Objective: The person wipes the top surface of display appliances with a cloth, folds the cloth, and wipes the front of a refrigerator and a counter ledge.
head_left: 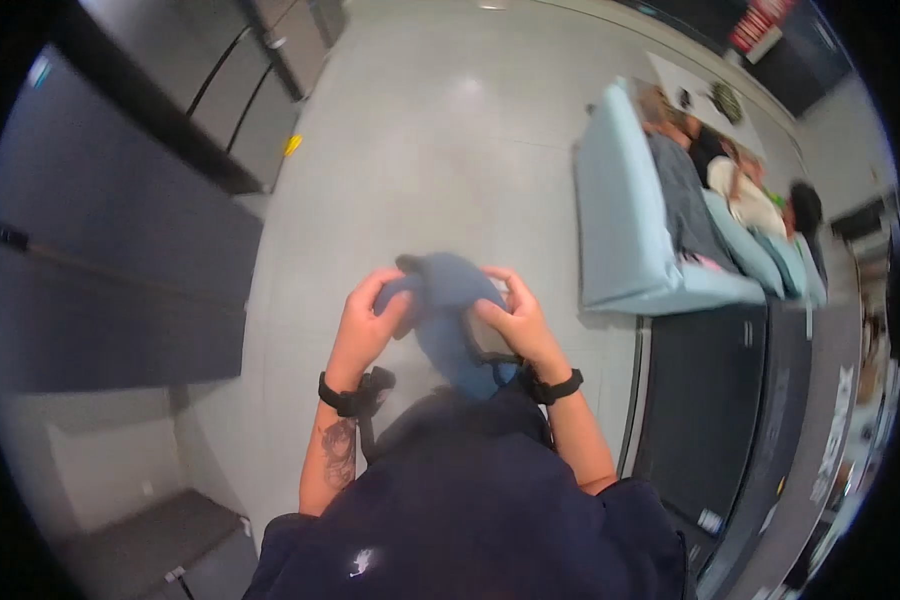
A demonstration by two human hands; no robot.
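In front of my body, both hands grip a soft-looking blue fabric item [450, 285] with dark edging; motion blur hides its exact kind. My left hand [375, 305] is closed on its left side, thumb on top and fingers around the edge. On the opposite side, my right hand [515, 315] pinches it between thumb and fingers. More blue fabric hangs below, with a dark strap near my right wrist. Each wrist wears a black band [340, 395].
Grey floor [450, 150] stretches ahead. Dark cabinets [120, 210] line the left. To the right stands a light blue sofa [620, 210] with a person [745, 190] on it, beside a white table [695, 85]. A large black box [705, 400] lies at lower right.
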